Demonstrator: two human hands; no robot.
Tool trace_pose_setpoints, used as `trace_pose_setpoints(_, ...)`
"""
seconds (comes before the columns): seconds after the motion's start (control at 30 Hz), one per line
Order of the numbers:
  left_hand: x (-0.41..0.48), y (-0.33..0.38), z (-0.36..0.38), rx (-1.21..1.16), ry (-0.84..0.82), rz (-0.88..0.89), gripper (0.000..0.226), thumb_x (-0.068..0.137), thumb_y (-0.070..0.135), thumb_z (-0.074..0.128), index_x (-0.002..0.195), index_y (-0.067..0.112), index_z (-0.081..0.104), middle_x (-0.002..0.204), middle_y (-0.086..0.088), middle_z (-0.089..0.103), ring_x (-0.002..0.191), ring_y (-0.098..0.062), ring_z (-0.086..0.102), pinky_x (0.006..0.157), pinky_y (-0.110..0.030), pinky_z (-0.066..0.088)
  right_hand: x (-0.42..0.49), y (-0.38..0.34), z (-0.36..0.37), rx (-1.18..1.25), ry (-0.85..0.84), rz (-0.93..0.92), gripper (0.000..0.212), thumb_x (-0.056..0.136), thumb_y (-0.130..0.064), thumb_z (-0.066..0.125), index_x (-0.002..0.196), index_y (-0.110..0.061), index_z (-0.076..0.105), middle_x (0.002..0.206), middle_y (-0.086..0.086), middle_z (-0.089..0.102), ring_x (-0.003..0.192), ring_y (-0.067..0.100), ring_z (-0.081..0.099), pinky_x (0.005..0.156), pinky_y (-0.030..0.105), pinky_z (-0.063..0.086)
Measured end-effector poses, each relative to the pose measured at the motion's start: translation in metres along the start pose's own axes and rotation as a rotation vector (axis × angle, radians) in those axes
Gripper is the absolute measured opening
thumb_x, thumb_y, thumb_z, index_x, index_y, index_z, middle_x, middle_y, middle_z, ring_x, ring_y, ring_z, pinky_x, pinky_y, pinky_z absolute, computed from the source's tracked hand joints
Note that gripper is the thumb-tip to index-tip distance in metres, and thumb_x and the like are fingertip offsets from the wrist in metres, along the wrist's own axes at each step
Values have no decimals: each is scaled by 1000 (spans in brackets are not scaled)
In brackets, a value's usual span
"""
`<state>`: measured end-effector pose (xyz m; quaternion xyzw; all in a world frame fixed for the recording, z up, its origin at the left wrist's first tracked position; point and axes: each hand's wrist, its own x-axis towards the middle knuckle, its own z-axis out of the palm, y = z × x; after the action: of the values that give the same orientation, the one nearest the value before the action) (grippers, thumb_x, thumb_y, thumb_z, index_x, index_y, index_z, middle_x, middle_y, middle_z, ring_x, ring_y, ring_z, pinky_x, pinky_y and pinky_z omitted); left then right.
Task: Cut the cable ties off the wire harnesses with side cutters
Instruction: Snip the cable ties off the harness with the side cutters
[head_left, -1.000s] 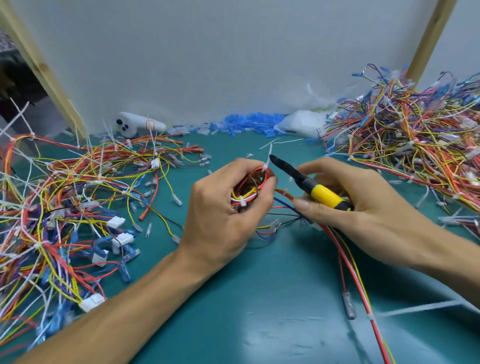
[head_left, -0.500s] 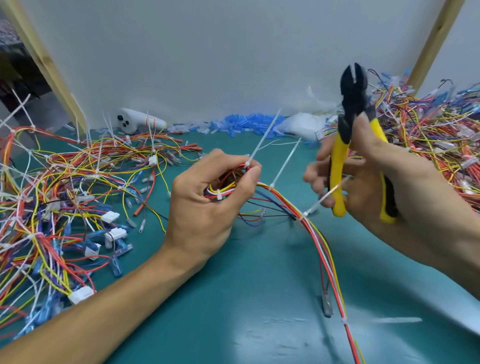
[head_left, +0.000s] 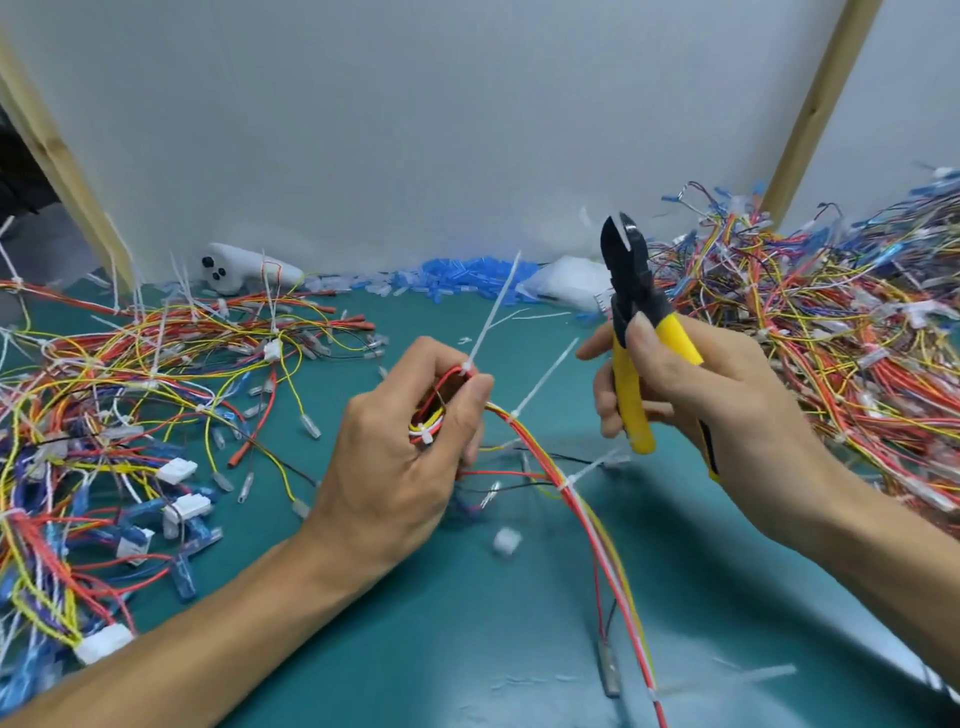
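Observation:
My left hand (head_left: 400, 457) grips a coiled wire harness (head_left: 550, 457) of red, yellow and white wires at mid-table. White cable ties (head_left: 493, 312) stick up from the coil and from the trailing bundle, which runs down to the front right. My right hand (head_left: 711, 400) holds yellow-handled side cutters (head_left: 631, 332) upright, black jaws slightly apart and pointing up, to the right of the harness and clear of it.
A tangled heap of harnesses (head_left: 104, 431) covers the left of the teal table (head_left: 467, 649); a larger heap (head_left: 841, 332) fills the right. Blue connectors (head_left: 462, 275), a white plastic bag (head_left: 566, 283) and a white controller (head_left: 244, 270) lie by the back wall.
The cutters went from lying low, pointing at the coil, to being held upright away from it. My left hand turned the coil, and the long tie tails now stand up.

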<state>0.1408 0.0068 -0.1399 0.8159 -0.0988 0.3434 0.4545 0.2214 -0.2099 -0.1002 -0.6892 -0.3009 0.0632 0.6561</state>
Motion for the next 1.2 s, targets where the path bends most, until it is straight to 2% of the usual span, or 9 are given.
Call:
trace_pose_setpoints(0.1,1,-1,0,56,7,-16,22,105,38,55,89,23,50,65,-4,50,58,-27,48,57,-43,42,-6,1,2,-53,29,-131,45,94,-44,63,84,0,62,61,23,49,50,26,47,48,26,42)
trace_pose_setpoints(0.2,0,1,0,40,18,-37,23,102,31,59,85,18,51,65,-2,49,58,-25,46,56,-38,41,-8,-1,2,-198,-2,-188,39,95,-36,65,83,1,58,65,21,46,56,27,46,52,20,40)
trace_pose_setpoints(0.23,0,2,1,34,35,-40,22,100,28,61,84,16,52,65,0,48,58,-22,45,56,-33,40,-7,-2,1,-263,-26,-189,39,94,-36,67,81,0,58,67,20,46,59,30,45,51,22,39)
trace_pose_setpoints(0.3,-1,3,1,18,72,-47,21,96,23,66,81,14,53,67,2,48,58,-17,42,57,-25,37,-7,-3,-2,-371,-89,-161,46,90,-43,71,77,-1,58,66,19,44,60,35,45,51,38,38)
trace_pose_setpoints(0.37,-2,3,0,8,94,-38,20,94,20,70,82,13,56,67,4,49,59,-13,43,59,-22,37,-8,-2,-3,-522,-144,-136,48,87,-54,69,80,-7,61,66,15,49,64,36,47,60,47,39)
trace_pose_setpoints(0.43,-3,4,0,-8,92,-16,19,95,19,71,83,13,57,67,7,51,57,-12,46,59,-21,39,-9,-1,1,-638,-187,-139,45,87,-58,66,85,-14,63,69,10,54,68,32,50,71,49,42)
trace_pose_setpoints(0.7,-6,8,0,-40,104,9,19,92,19,76,83,14,60,64,-2,60,55,-29,59,52,-38,48,-12,1,11,-644,-197,-175,46,88,-63,64,92,-17,67,74,6,56,71,27,50,74,47,43)
trace_pose_setpoints(0.97,-6,7,1,-2,104,44,20,94,19,75,84,10,60,65,-2,61,56,-27,62,53,-39,48,-12,-1,9,-690,-176,-159,58,88,-70,57,94,-14,65,76,6,59,74,28,55,75,51,49)
trace_pose_setpoints(1.2,-6,5,1,29,106,78,22,96,22,74,85,9,60,65,0,61,55,-25,60,53,-38,48,-11,0,10,-667,-188,-120,50,90,-64,61,94,-14,64,76,7,57,73,29,53,75,52,49)
